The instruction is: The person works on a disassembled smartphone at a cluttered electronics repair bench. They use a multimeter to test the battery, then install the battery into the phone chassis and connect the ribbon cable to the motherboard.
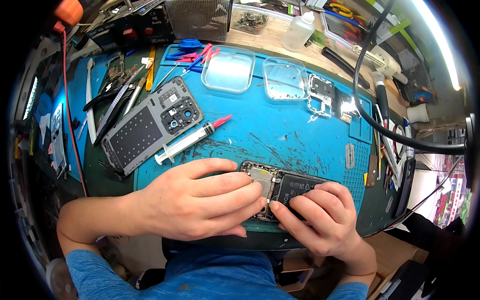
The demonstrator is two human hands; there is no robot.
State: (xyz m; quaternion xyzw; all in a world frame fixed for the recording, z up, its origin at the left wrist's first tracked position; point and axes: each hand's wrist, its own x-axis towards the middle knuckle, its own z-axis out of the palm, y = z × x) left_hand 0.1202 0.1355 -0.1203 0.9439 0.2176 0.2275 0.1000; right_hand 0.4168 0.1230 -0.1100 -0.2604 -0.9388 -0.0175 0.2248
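Note:
An opened smartphone lies on the blue work mat with its inner board and black battery exposed. My left hand reaches over its left end, fingers bent onto the board and thumb by the near edge. With my right hand I hold its near right side. The right index fingertip touches the strip between board and battery, close to the left fingertips, while the other fingers curl over the battery. Whatever lies beneath the fingertips is hidden. Beyond my left hand are a syringe with a pink tip and a detached grey back cover.
Two clear plastic boxes stand at the mat's far side, beside pink and blue tips. Phone parts lie right of them. Pliers and tweezers lie at left. A black cable arcs across the right.

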